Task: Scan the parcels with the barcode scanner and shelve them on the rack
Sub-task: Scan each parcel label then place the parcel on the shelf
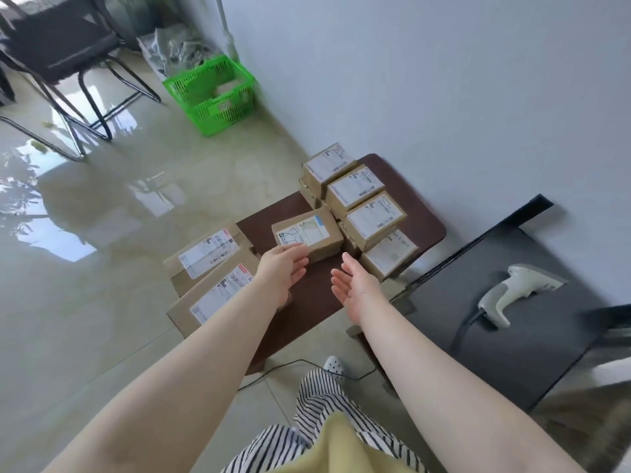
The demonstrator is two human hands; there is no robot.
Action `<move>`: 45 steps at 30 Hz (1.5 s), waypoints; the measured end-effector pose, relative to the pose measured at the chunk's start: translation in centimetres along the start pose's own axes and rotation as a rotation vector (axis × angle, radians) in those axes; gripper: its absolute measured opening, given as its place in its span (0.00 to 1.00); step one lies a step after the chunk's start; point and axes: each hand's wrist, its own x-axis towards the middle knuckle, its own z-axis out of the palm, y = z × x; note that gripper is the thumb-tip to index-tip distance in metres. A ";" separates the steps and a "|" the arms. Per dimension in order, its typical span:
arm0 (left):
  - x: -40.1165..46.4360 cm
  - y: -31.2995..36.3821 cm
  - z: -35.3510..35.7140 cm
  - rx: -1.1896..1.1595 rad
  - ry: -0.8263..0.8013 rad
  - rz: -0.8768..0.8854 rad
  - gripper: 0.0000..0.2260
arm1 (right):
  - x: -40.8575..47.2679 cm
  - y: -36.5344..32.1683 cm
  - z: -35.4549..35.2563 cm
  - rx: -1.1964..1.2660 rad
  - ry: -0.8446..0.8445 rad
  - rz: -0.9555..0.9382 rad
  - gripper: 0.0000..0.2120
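Both arms reach out over the low dark brown surface (403,186), and the landmark here is the lone small parcel (307,238) lying near its middle, white label up, turned at a slant; the left hand (285,271) is right at that parcel's near left corner, fingers straight and relaxed, fingertips at the box edge, though whether they actually touch it I cannot tell; it grips nothing; the right hand (355,285) hovers just to the near right of the same parcel, palm turned up and inward, fingers loosely extended, holding nothing, a gap between it and the cardboard.

Beyond and to the right of that parcel runs a row of four small parcels (362,203), labels up, packed edge to edge in a line toward the wall, with more cardboard showing beneath them; to the parcel's left, two larger flat parcels (211,271) lie side by side at the left edge of the surface, overhanging it, labels up.

Well to the right of the lone parcel, the white and grey barcode scanner (519,291) lies on its side on a dark grey shelf top (512,353), cable trailing off its handle; nobody is holding it.

Far beyond the parcel, against the wall, a green plastic basket (211,93) stands on the glossy tiled floor (102,233) with boxes inside; a black chair (61,49) stands to the basket's left.
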 end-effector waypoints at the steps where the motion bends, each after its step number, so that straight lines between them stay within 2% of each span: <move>1: 1.3 0.8 0.1 0.045 0.005 0.020 0.07 | 1.0 -0.8 0.5 -0.010 0.013 0.005 0.12; 6: 6.7 4.0 0.0 0.309 0.017 0.114 0.09 | 5.3 -2.9 2.8 -0.059 0.050 0.059 0.12; 11: 12.6 5.7 -0.5 0.675 0.012 0.206 0.18 | 9.7 -2.5 4.7 -0.075 0.085 0.149 0.20; 15: 18.9 5.3 -0.8 1.041 -0.052 0.250 0.28 | 14.5 -0.7 5.9 -0.042 0.121 0.205 0.36; 18: 22.3 4.3 -1.1 1.185 -0.105 0.241 0.34 | 17.7 0.5 6.5 -0.011 0.136 0.239 0.42; 22: 24.6 3.1 -1.1 1.334 -0.173 0.239 0.36 | 20.3 1.4 6.9 -0.038 0.124 0.224 0.43; 25: 24.8 2.7 -0.9 1.470 -0.144 0.206 0.34 | 20.8 2.0 7.2 -0.059 0.114 0.193 0.33; 27: 24.6 2.8 -0.8 1.548 -0.155 0.137 0.29 | 20.8 2.3 7.5 -0.068 0.113 0.161 0.30; 30: 24.8 2.8 -0.3 1.562 -0.223 0.036 0.22 | 20.9 2.9 7.6 -0.095 0.094 0.093 0.31; 35: 24.6 2.6 0.2 1.430 -0.256 -0.040 0.19 | 20.7 3.0 7.7 -0.111 0.052 0.035 0.27; 42: 23.0 4.3 -1.0 1.231 -0.219 -0.080 0.25 | 19.0 0.6 7.7 -0.228 -0.054 -0.034 0.30; 45: 21.7 6.0 -1.4 1.100 -0.218 -0.097 0.23 | 17.9 -0.5 7.8 -0.295 -0.104 -0.113 0.34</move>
